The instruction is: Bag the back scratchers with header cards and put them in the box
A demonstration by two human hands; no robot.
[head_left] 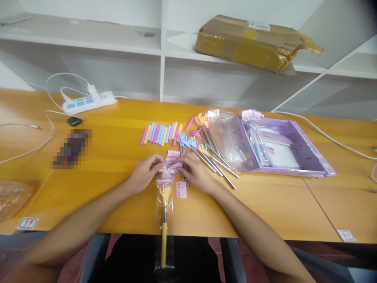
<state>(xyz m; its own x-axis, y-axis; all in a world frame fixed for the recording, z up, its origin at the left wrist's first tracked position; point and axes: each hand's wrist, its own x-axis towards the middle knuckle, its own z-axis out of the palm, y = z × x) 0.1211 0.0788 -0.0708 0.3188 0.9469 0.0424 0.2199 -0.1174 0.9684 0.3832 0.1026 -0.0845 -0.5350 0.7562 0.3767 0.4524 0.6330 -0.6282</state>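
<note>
A clear plastic bag point(169, 204) holds a yellow back scratcher point(164, 236) with a claw-shaped head, and its lower end hangs past the table's front edge. My left hand point(145, 173) pinches the left side of the bag's top. On the right side of that top, my right hand point(196, 171) has its fingers bent around the plastic. Pink printed cards point(173, 154) lie just beyond the fingers. Another small card point(182, 189) rests right of the bag. Metal rods with coloured claw heads point(213, 147) lie partly behind my right hand.
Several coloured handles point(161, 133) lie in a row on the table. A purple box point(306, 147) with bagged items stands right, beside loose clear plastic point(231, 147). A power strip point(90, 103) with cables is at the back left. A taped carton point(250, 43) sits on the shelf.
</note>
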